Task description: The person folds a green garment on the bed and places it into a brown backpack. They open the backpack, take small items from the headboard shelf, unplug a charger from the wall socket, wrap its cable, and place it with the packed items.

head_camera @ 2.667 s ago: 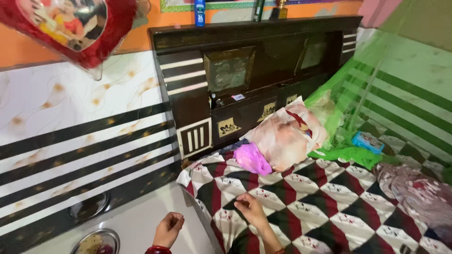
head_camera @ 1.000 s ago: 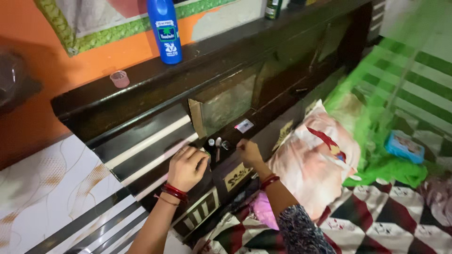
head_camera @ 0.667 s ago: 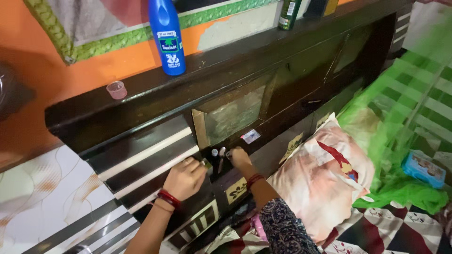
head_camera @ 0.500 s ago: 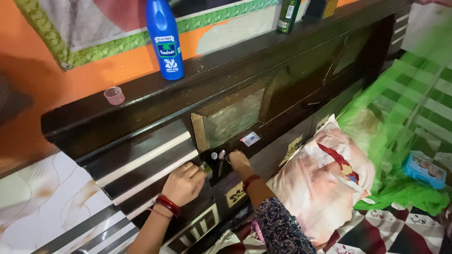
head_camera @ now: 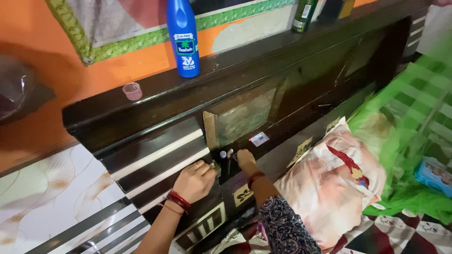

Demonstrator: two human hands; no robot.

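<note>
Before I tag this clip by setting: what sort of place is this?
Most likely a home bedroom: a dark wooden bed headboard, a pale pink printed pillow and a green mosquito net over a checked bedsheet.

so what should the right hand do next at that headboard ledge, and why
Probably close the right hand on the small upright bottles: its fingers already touch them on the dark wooden headboard ledge, while the left hand braces beside.

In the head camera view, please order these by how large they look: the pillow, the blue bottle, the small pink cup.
1. The pillow, clearly the largest.
2. The blue bottle, cut off at the top edge.
3. The small pink cup, the smallest.

The pillow lies nearer the camera, which exaggerates its size.
</note>
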